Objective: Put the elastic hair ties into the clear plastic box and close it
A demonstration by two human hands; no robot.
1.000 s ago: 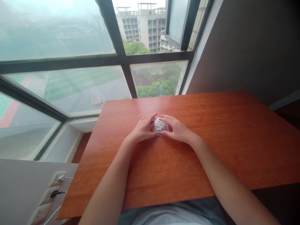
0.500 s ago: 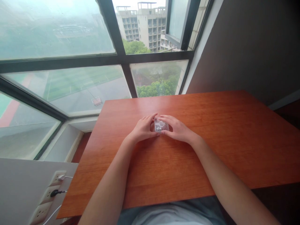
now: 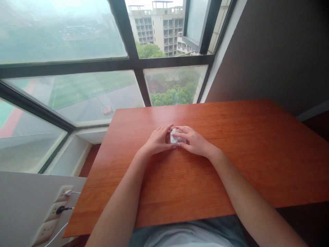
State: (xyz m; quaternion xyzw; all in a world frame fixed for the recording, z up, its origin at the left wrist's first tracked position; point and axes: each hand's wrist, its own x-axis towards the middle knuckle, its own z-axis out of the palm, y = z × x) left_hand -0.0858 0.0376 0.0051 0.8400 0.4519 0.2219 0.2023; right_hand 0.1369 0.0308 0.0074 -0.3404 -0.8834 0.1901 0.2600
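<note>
- Lower left of the frame: wall sockets [image 3: 46, 230], couple of plugs in, not our concern.
- Just left of centre: our left hand [image 3: 158, 140], fingers curved in a C, tips and thumb on the clear box's [image 3: 172, 140] far and near edges.
- Dead centre: said box, between both hands on the counter [image 3: 180, 192]. It looks held, nothing loose beside it. Insides too small to read, so we can't tell how much is left.
- Right of centre: our right hand [image 3: 196, 141], half-curled around it, one finger across the top.
</note>
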